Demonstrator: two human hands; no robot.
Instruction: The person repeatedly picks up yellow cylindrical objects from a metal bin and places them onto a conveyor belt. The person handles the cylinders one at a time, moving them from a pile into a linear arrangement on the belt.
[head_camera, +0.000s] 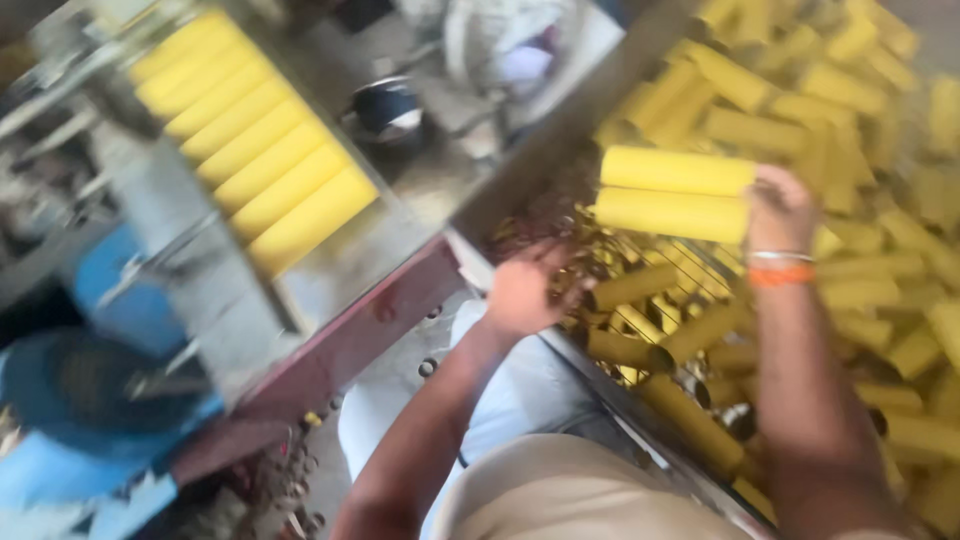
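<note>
My right hand (778, 208) grips two bright yellow tubes (672, 192), held level side by side above a big heap of the same yellow tubes (850, 110). An orange band and a metal bangle sit on that wrist. My left hand (525, 290) hovers with fingers spread at the near edge of the heap, close to a darker tube (632, 286); it holds nothing. The frame is blurred by motion.
A row of several yellow tubes (250, 140) lies lined up on a grey metal machine bed at the upper left. A dark red metal frame (350, 335) runs diagonally below it. Blue parts (90, 400) sit at the lower left. A round dark metal object (388, 108) lies at top centre.
</note>
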